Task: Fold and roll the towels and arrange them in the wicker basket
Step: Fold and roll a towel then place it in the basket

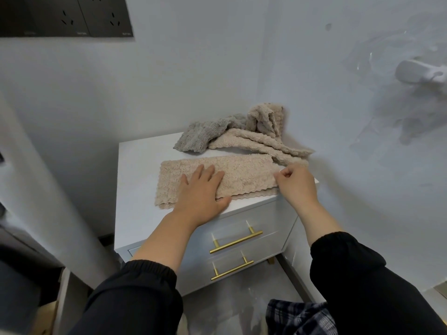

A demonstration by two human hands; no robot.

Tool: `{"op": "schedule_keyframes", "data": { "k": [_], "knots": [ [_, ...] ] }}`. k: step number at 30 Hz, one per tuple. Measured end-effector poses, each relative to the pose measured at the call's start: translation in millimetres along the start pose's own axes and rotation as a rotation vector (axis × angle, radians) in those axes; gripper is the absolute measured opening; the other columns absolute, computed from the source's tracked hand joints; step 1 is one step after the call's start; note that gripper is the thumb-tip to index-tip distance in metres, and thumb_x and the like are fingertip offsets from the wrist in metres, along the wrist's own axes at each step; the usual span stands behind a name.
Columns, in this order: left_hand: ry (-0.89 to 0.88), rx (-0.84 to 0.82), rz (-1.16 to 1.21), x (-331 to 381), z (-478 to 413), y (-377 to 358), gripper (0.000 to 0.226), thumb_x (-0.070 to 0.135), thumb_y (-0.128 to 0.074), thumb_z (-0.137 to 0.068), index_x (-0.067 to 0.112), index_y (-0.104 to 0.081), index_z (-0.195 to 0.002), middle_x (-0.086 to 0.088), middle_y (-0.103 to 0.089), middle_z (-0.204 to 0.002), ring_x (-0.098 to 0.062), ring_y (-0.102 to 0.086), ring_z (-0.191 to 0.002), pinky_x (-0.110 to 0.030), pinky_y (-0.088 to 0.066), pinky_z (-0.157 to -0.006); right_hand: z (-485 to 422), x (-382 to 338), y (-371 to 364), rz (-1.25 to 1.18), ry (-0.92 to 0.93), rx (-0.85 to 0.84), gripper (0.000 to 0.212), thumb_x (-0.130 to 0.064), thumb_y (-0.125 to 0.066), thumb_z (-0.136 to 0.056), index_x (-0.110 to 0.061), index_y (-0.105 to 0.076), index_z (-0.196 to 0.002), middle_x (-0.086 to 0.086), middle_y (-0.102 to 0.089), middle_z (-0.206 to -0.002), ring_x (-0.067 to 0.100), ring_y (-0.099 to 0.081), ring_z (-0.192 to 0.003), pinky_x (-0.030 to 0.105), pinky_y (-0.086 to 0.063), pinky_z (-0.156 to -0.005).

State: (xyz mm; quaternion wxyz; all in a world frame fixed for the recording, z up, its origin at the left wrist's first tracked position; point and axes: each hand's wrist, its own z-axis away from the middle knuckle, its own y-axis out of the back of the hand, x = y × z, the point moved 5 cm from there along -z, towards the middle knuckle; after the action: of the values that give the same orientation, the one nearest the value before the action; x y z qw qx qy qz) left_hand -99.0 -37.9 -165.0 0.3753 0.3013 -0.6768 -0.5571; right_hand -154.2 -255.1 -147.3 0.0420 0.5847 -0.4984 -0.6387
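Nearest, below the folded beige towel (246, 175), two gold handles (235, 241) cross the drawers of the white bench (137, 165). On the towel itself, which lies as a long strip along the bench's front edge, the left hand (200, 189) rests flat with fingers spread, and the right hand (296, 183) pinches the strip's right end. Behind the towel, a grey towel (200, 136) and crumpled beige towels (261, 139) heap against the wall (169, 81)

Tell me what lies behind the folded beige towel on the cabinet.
A grey towel and a crumpled beige towel lie piled by the wall; whatever is under that pile is covered.
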Motion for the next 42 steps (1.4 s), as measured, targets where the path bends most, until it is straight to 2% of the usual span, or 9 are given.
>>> {"op": "schedule_keyframes", "data": {
  "k": [3, 10, 16, 21, 26, 30, 33, 38, 42],
  "knots": [
    [-0.042, 0.001, 0.072, -1, 0, 3, 0.064, 0.038, -0.050, -0.090, 0.028, -0.026, -0.149, 0.003, -0.015, -0.159, -0.019, -0.006, -0.147, -0.052, -0.010, -0.117, -1, 7, -6, 0.158, -0.022, -0.038, 0.024, -0.024, -0.059, -0.088, -0.019, -0.051, -0.065, 0.000, -0.061, -0.073, 0.027, -0.060, -0.085, 0.041, -0.047, -0.085],
    [-0.101, 0.033, 0.198, -22, 9, 17, 0.065, 0.005, -0.058, -0.071, 0.018, -0.050, -0.134, -0.003, -0.044, -0.139, -0.024, -0.037, -0.130, -0.042, -0.035, -0.106, 1, 2, -6, 0.293, 0.004, -0.025, 0.016, -0.023, -0.054, -0.087, -0.012, -0.060, -0.078, 0.008, -0.065, -0.085, 0.032, -0.057, -0.096, 0.041, -0.046, -0.087],
    [-0.005, 0.047, 0.194, -37, 19, 31, 0.019, 0.005, -0.058, -0.072, 0.021, -0.056, -0.083, 0.006, -0.051, -0.087, -0.016, -0.048, -0.086, -0.026, -0.040, -0.069, 1, 3, -9, 0.343, 0.006, -0.029, 0.019, -0.025, -0.052, -0.090, -0.010, -0.062, -0.085, 0.011, -0.065, -0.092, 0.034, -0.053, -0.104, 0.038, -0.042, -0.084],
    [0.045, -0.017, 0.215, -41, 22, 32, 0.019, 0.004, -0.057, -0.075, 0.021, -0.063, -0.078, 0.013, -0.054, -0.074, -0.013, -0.051, -0.075, -0.022, -0.039, -0.063, 1, -2, -10, 0.227, 0.084, 0.003, 0.026, -0.020, -0.056, -0.089, -0.013, -0.059, -0.114, 0.009, -0.063, -0.109, 0.033, -0.052, -0.109, 0.040, -0.042, -0.087],
    [0.229, -0.192, 0.108, -58, 24, 37, 0.025, 0.000, -0.053, -0.078, 0.020, -0.056, -0.062, 0.006, -0.055, -0.069, -0.017, -0.050, -0.069, -0.024, -0.040, -0.065, 9, -17, -10, 0.263, 0.177, -0.334, 0.007, -0.019, -0.064, -0.084, -0.014, -0.069, -0.082, -0.001, -0.064, -0.079, 0.020, -0.061, -0.082, 0.027, -0.042, -0.063],
    [0.327, 0.008, -0.152, -49, 24, 48, 0.022, 0.012, -0.047, -0.089, 0.016, -0.065, -0.101, -0.005, -0.061, -0.107, -0.027, -0.053, -0.098, -0.036, -0.043, -0.082, 17, -25, -6, 0.171, 0.218, -0.442, 0.035, -0.033, -0.063, -0.089, -0.009, -0.062, -0.062, -0.002, -0.053, -0.057, 0.011, -0.046, -0.054, 0.025, -0.032, -0.051],
    [0.169, 0.166, -0.020, -14, 17, 44, 0.036, 0.027, -0.038, -0.098, 0.016, -0.053, -0.129, -0.008, -0.048, -0.134, -0.029, -0.040, -0.124, -0.042, -0.038, -0.097, 9, -25, -1, 0.094, 0.259, -0.198, 0.017, -0.027, -0.058, -0.092, -0.016, -0.067, -0.082, 0.000, -0.064, -0.082, 0.017, -0.057, -0.077, 0.027, -0.038, -0.063],
    [0.053, -0.054, 0.010, 15, 13, 6, 0.060, 0.053, -0.022, -0.099, 0.027, -0.013, -0.152, -0.003, -0.003, -0.161, -0.026, 0.002, -0.148, -0.052, -0.006, -0.117, 5, -20, -19, 0.164, 0.255, -0.157, 0.028, -0.024, -0.054, -0.095, -0.014, -0.060, -0.120, 0.010, -0.052, -0.126, 0.028, -0.043, -0.121, 0.034, -0.037, -0.093],
    [0.031, -0.153, -0.077, 17, 11, -11, 0.069, 0.064, -0.019, -0.094, 0.031, 0.001, -0.152, -0.002, 0.009, -0.161, -0.026, 0.011, -0.147, -0.055, -0.001, -0.117, -5, -15, -28, 0.229, 0.199, -0.171, 0.018, -0.026, -0.059, -0.091, -0.014, -0.067, -0.103, 0.010, -0.056, -0.111, 0.029, -0.050, -0.109, 0.035, -0.044, -0.084]
  ]
}}
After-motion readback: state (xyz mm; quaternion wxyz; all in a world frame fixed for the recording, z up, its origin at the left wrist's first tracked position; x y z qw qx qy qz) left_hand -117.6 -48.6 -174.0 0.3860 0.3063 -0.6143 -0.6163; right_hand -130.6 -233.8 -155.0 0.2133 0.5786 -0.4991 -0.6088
